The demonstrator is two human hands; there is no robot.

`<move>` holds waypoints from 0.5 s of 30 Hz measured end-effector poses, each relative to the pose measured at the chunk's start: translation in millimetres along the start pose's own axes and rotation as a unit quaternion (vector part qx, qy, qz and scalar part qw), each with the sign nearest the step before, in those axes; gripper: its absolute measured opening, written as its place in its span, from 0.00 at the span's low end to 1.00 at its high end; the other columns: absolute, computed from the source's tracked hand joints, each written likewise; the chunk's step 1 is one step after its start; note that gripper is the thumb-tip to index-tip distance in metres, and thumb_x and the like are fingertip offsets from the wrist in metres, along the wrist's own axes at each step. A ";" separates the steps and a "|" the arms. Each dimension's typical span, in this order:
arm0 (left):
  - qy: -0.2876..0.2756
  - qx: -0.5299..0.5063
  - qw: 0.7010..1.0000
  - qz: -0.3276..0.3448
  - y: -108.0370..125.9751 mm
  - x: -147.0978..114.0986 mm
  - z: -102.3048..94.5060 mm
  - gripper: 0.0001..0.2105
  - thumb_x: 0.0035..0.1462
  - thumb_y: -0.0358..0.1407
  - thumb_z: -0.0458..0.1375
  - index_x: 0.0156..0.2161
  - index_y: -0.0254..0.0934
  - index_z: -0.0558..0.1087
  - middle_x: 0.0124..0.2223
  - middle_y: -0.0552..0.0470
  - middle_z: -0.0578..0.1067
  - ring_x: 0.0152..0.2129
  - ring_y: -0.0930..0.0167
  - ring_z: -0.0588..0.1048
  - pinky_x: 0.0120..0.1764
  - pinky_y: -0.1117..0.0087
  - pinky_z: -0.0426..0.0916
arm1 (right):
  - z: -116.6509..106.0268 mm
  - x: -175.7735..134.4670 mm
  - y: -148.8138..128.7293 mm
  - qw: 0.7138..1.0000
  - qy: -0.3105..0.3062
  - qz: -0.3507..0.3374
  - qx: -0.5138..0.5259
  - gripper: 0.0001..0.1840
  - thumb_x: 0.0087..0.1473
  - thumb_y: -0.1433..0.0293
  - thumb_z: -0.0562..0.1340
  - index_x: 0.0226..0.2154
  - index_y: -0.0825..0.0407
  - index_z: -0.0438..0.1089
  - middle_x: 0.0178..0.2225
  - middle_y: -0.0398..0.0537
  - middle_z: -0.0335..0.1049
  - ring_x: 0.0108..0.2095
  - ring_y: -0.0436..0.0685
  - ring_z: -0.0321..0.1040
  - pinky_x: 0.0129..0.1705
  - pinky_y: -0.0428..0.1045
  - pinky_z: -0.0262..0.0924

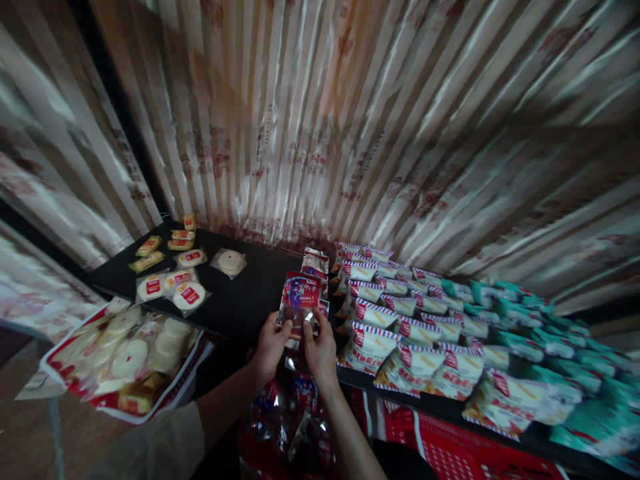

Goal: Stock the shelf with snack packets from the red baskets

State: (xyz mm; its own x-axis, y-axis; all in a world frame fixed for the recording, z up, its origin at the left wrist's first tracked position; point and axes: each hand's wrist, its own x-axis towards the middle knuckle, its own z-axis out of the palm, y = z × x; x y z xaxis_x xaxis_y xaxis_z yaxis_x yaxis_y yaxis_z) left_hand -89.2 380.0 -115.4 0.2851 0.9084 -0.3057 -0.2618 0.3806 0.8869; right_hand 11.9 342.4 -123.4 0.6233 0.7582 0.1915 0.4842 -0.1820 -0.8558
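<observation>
Between my two hands I hold a red and blue snack packet [299, 295] upright over the black shelf [235, 312]. My left hand [271, 347] pinches its lower left side, and my right hand [320, 345] grips the lower right, thumbs toward me. Directly behind it, similar packets [315, 262] stand in a short row, partly hidden by the one I hold. Below my wrists lies a heap of shiny red and blue packets [287, 427], dark and partly covered by my forearms.
Rows of white snack bags [370, 347] with striped edges and green bags [560, 343] fill the shelf's right side. At left lie round wrapped pastries [189, 295] and small yellow packs [149, 246]. A box of pastries [193, 363] and a red basket [450, 447] are in front. Corrugated sheeting [310, 120] stands behind.
</observation>
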 end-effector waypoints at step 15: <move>0.053 0.225 0.972 0.035 6.6 125.9 72.5 0.11 0.49 0.26 0.56 0.40 0.34 0.71 0.39 0.48 0.76 0.34 0.72 0.74 0.36 0.77 0.65 | 39.3 119.4 30.9 0.977 0.104 -0.023 -0.184 0.22 0.54 0.69 0.47 0.43 0.59 0.69 0.50 0.62 0.63 0.49 0.61 0.60 0.50 0.55 0.55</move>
State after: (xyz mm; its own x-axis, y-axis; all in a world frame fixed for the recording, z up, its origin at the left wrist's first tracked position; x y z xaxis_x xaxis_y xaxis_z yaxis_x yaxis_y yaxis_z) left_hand 11.8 484.3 -122.9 0.1791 0.9508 -0.2526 0.1593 0.2254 0.9612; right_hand 77.2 451.9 -145.9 0.6885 0.6347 0.3509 0.6787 -0.3934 -0.6201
